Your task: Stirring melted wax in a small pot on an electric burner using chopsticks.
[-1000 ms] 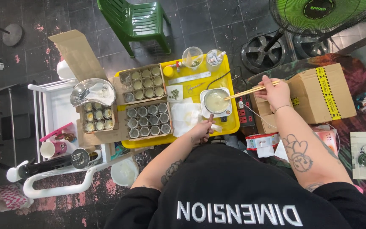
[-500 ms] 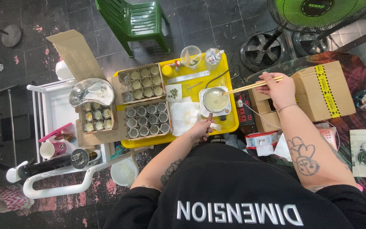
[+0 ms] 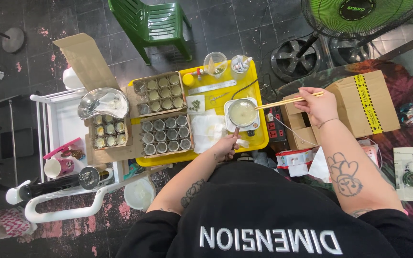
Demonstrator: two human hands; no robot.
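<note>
Step in hand, by judgement: stirring of a pale melt in a small pot (image 3: 243, 113); the chopsticks (image 3: 290, 101) are lifted with tips at the pot's right rim, not clearly in the liquid.

Near edge of the yellow tray (image 3: 252, 76): left hand (image 3: 226, 146) closed round the pot's handle, steadying it; a white cloth (image 3: 207, 129) lies just left of it.

Pot sits on a small white hotplate (image 3: 254, 125) at the tray's near right corner; contents look creamy, smooth, filling most of the pot; depth can't be told.

Right hand (image 3: 319, 106) held beyond the tray's right edge, over a cardboard box (image 3: 365, 102); fingers pinched shut on the chopsticks.

Left half of the tray: two cardboard trays of small round tins (image 3: 166, 134); nearer set looks empty, farther set pale inside.

Far edge: two clear cups (image 3: 216, 63), a ruler (image 3: 214, 87).

Next move, if stirring goes on: tips lowered back into the melt, handle grip kept firm; hot pot, so spill risk near the cloth.
</note>
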